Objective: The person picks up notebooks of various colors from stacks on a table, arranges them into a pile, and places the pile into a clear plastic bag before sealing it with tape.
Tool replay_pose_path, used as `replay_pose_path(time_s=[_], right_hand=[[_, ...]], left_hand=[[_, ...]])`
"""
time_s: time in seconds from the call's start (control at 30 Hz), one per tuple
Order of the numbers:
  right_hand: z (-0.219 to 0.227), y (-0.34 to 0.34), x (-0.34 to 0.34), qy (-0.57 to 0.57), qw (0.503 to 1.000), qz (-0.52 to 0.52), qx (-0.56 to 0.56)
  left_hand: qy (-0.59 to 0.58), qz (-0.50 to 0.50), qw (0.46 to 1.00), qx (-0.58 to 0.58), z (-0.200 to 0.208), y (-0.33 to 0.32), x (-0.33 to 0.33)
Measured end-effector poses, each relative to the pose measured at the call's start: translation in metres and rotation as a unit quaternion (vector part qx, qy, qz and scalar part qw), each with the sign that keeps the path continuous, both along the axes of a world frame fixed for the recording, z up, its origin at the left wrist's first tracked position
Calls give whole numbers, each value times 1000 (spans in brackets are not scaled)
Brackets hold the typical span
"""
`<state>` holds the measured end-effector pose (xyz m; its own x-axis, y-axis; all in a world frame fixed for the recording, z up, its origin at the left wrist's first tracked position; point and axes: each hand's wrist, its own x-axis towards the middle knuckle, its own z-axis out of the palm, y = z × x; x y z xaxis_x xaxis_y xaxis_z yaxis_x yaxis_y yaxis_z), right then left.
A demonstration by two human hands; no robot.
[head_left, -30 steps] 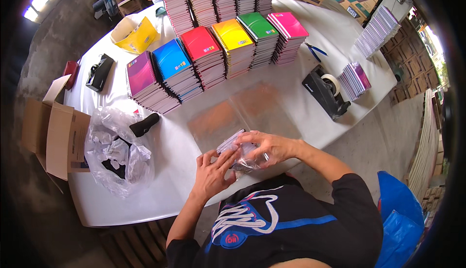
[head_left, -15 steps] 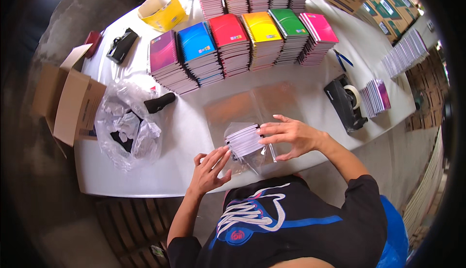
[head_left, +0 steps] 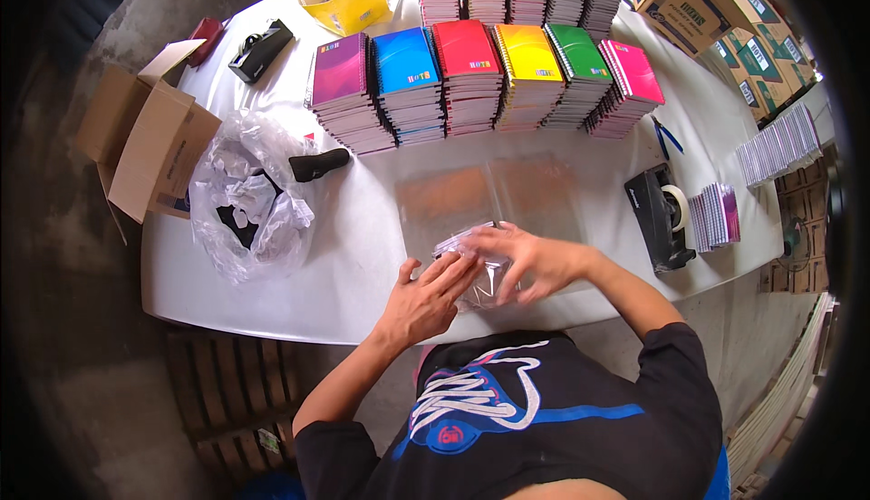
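Observation:
A small stack of notebooks (head_left: 460, 239) in a clear plastic bag (head_left: 485, 292) lies in front of me near the table's front edge, mostly covered by my hands. Across its near side my left hand (head_left: 428, 293) rests with fingers stretched out and thumb raised. Over its far right side reaches my right hand (head_left: 539, 263), fingers spread and slightly blurred, fingertips meeting those of the left over the plastic. Neither hand visibly grips anything. Beneath the package, flat clear plastic bags (head_left: 544, 197) are spread on the white table (head_left: 353, 274).
Beyond stand stacks of spiral notebooks (head_left: 467, 47) in several colours. At right are a black tape dispenser (head_left: 654, 219), small notebook stacks (head_left: 716, 216) and blue pliers (head_left: 668, 138). A crumpled plastic bag (head_left: 222, 246), black object (head_left: 319, 165), open carton (head_left: 163, 151) and another dispenser (head_left: 263, 52) sit left.
My left hand has moved right and over the package; my right hand has closed in toward it. The plastic is now folded closer about the stack. The whole view has shifted slightly.

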<state>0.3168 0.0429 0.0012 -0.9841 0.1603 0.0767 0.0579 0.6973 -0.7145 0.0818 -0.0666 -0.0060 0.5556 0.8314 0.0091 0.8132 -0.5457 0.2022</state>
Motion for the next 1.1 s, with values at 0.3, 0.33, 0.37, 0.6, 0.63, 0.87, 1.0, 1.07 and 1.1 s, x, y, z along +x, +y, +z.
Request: replay_pose_path(time_s=[0.3,0.33,0.37,0.6,0.63,0.87,1.0,1.07,1.1], right_hand=[[-2,50,-61,115,919,-196,-321],[-6,47,-65,201,894,-206,-343],[-10,43,-62,259,866,-242,-352],[11,8,114,259,646,-705,-136],[1,-4,163,198,636,-745,-36],[-34,-59,327,-98,655,-741,-112],[-18,-56,327,-99,631,-696,-327],[-25,-55,345,-81,634,-662,-391],[-27,-55,351,-56,628,-647,-429]], left_hand=[[22,-21,999,-10,4,4,0],[28,-23,999,-13,5,7,-1],[32,-24,999,-18,7,10,-2],[34,-29,998,-50,14,23,-9],[38,-41,997,-55,19,28,-7],[51,-46,993,-98,28,37,-7],[54,-52,994,-79,28,39,-4],[51,-53,994,-85,28,41,-4],[49,-54,993,-88,27,42,-3]])
